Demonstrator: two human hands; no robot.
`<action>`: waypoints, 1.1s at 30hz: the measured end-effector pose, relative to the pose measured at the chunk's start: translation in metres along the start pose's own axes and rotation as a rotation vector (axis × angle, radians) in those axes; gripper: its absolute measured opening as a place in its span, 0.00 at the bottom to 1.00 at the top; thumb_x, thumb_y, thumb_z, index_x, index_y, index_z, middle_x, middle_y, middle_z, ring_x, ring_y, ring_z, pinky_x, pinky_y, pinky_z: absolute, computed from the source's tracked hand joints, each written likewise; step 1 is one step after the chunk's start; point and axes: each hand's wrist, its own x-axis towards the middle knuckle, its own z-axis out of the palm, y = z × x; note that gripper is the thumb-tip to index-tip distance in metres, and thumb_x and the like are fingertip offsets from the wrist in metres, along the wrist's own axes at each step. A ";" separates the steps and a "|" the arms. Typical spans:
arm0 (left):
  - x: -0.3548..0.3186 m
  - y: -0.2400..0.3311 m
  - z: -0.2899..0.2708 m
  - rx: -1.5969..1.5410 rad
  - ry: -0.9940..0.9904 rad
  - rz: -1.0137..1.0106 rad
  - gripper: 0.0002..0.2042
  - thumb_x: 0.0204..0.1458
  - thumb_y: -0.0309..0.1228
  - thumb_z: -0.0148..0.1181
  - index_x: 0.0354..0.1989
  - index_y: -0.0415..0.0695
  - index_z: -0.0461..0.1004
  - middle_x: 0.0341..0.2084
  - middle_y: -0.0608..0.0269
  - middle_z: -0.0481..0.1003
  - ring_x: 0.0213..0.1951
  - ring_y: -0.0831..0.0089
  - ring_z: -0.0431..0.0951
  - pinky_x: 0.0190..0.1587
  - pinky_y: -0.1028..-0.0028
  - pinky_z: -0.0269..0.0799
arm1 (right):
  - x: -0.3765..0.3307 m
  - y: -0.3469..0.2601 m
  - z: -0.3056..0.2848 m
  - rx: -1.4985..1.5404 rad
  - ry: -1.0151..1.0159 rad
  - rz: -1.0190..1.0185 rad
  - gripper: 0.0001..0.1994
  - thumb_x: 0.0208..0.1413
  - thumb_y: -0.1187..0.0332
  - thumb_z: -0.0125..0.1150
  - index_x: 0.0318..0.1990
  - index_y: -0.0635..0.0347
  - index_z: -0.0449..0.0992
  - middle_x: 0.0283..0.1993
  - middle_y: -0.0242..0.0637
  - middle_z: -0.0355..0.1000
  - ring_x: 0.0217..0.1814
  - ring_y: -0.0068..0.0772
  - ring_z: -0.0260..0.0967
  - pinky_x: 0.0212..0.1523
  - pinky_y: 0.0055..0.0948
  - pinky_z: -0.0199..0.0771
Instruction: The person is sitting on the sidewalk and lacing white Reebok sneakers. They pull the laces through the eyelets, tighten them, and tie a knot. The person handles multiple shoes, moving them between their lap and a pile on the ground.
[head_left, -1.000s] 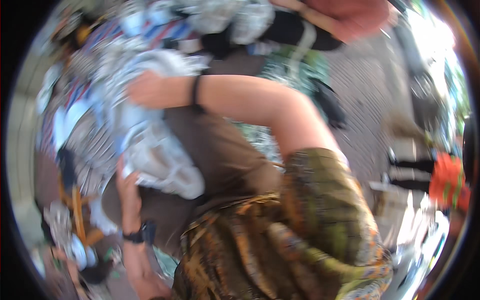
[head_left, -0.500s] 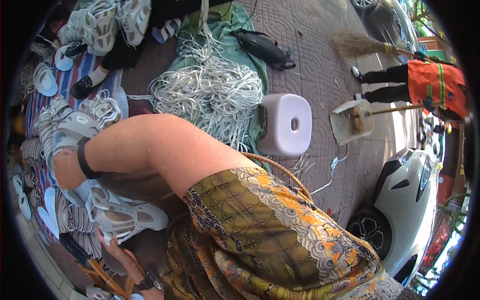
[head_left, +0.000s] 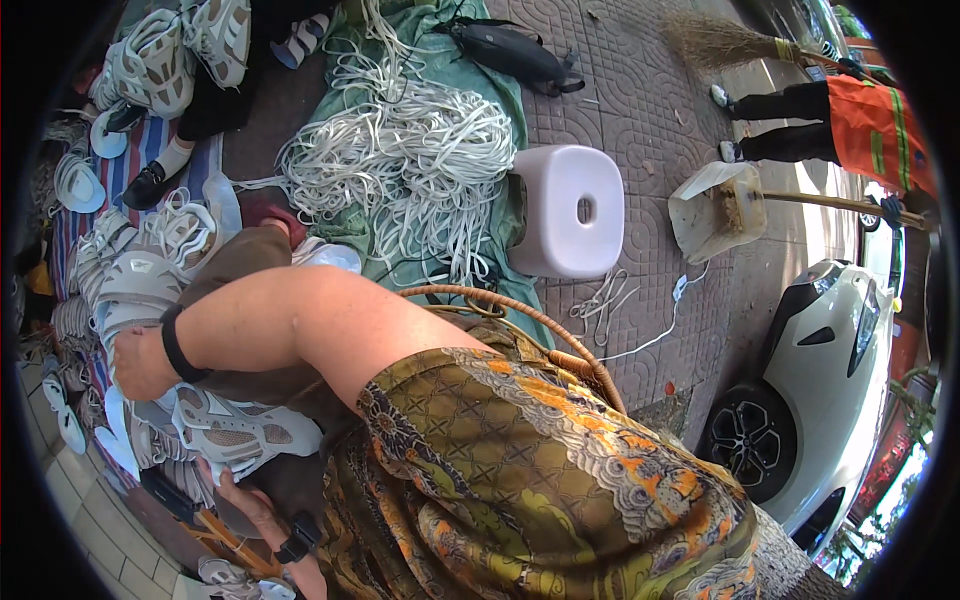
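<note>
While one shoe (head_left: 245, 435) in left hand (head_left: 240, 498), right hand (head_left: 145, 362) of unclear grip, one stool (head_left: 552, 215).

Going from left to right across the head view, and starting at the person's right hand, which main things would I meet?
Right hand, pale shoe, heap of white laces, lilac stool, dustpan, orange vest.

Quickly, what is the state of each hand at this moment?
Left hand: holding the edge of a white-and-beige shoe.
Right hand: turned away, so its grip cannot be told.
</note>
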 end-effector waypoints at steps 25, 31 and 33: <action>-0.019 0.012 0.002 -0.049 0.039 -0.061 0.31 0.51 0.29 0.46 0.68 0.42 0.53 0.59 0.50 0.62 0.59 0.58 0.63 0.61 0.60 0.57 | -0.630 -0.104 -0.387 -0.036 0.394 1.580 0.09 0.62 0.68 0.53 0.34 0.65 0.74 0.22 0.29 0.66 0.24 0.19 0.64 0.26 0.23 0.65; 0.067 0.022 0.067 -0.015 -0.216 0.012 0.31 0.51 0.30 0.47 0.67 0.43 0.55 0.58 0.54 0.64 0.58 0.61 0.64 0.60 0.63 0.59 | -0.802 -0.384 -0.250 0.448 -0.215 2.805 0.10 0.56 0.70 0.49 0.28 0.63 0.76 0.22 0.48 0.75 0.18 0.44 0.74 0.12 0.43 0.67; -0.034 0.007 -0.027 -0.045 0.086 -0.061 0.31 0.51 0.30 0.47 0.67 0.43 0.55 0.58 0.54 0.64 0.58 0.62 0.64 0.60 0.63 0.59 | -0.787 -0.320 -0.229 0.746 -0.593 2.614 0.11 0.53 0.71 0.50 0.28 0.68 0.77 0.25 0.46 0.77 0.20 0.40 0.76 0.21 0.40 0.76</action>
